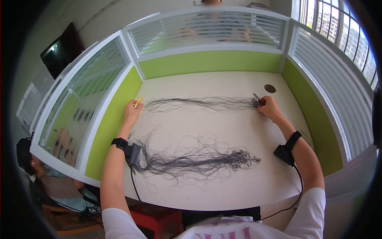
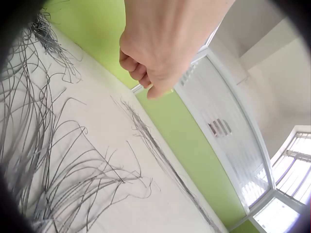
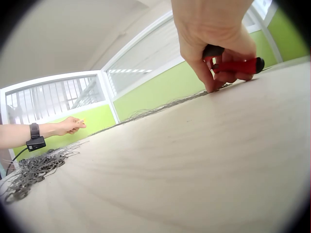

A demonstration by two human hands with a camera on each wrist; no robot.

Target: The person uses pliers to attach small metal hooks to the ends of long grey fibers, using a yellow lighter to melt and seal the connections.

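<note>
A long thin bundle of dark strands (image 1: 191,102) lies across the back of the table. At its left end my left hand (image 1: 132,111) holds a small yellow tool (image 1: 138,102) in curled fingers; the left wrist view (image 2: 158,53) hides most of that tool. My right hand (image 1: 271,108) is at the bundle's looped right end, fingertips down on the strands. A red-and-black handled tool (image 3: 238,66) is gripped in the right hand (image 3: 216,43). Nearer me lies a thicker, tangled bundle (image 1: 191,160), its loops toward the right.
Green partitions (image 1: 211,63) with glass tops enclose the table (image 1: 223,195) on three sides. A round hole (image 1: 269,88) is at the back right. Cables hang from both wrist cameras. One person sits behind the back partition, another at the left. A red stool (image 1: 159,219) stands below.
</note>
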